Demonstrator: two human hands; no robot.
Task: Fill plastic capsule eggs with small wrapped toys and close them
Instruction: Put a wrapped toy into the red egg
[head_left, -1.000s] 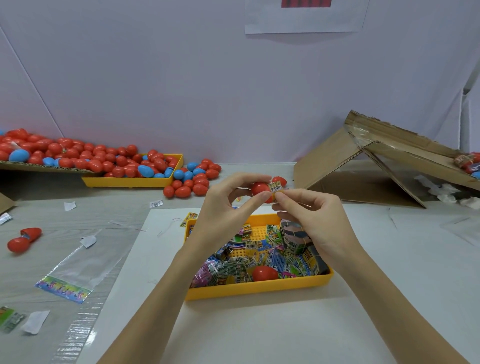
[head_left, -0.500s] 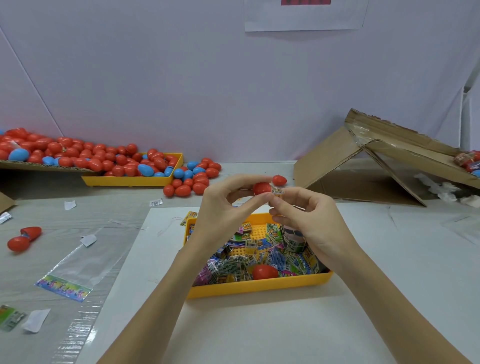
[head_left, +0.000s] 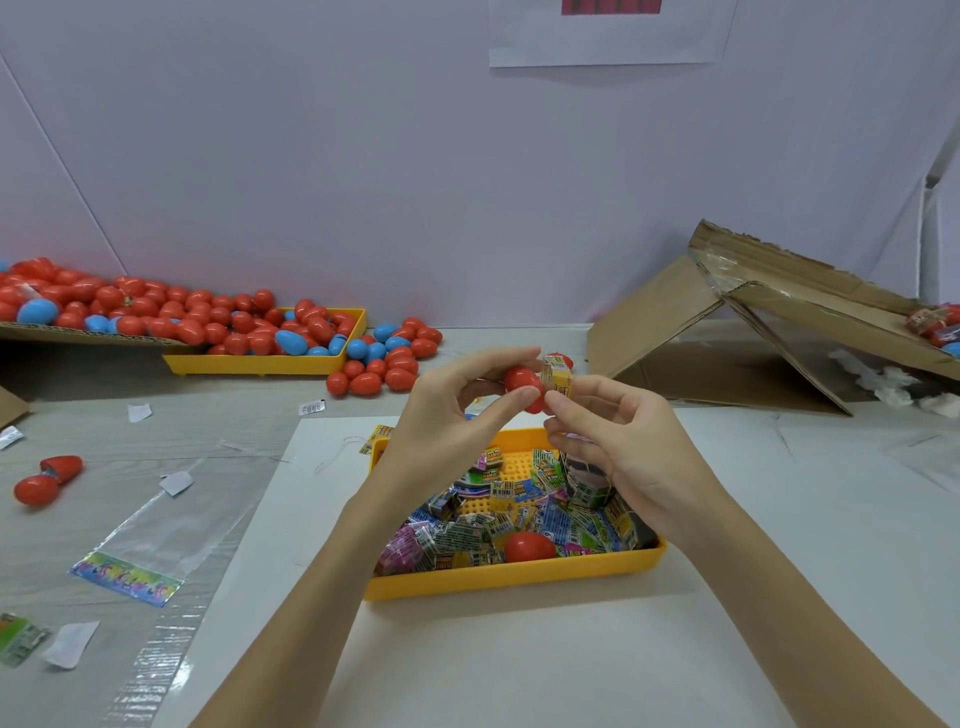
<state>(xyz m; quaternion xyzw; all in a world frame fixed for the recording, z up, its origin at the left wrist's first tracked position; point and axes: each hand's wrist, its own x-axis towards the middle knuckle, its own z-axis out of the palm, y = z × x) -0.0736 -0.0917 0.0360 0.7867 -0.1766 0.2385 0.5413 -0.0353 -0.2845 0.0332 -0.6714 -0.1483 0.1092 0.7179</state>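
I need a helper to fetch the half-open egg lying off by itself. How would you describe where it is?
Start at the near yellow tray of wrapped toys and look far left across the grey table. There lies a red egg, alone, its two halves apart, unlike the closed eggs heaped at the back.

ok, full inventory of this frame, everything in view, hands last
held egg: one, red, between both hands
wrapped toy: one, yellow, at the held egg
near tray: one, yellow, centre, on white sheet
toy packets: many, mixed colours, in near tray
loose egg: one, red, in near tray
far tray: one, yellow, back left
egg pile: many, red and blue, far tray and around it
open egg: one, red, far left
cardboard box: one, brown, back right
plastic bag: one, clear, left
left hand: holds held egg
right hand: pinches wrapped toy
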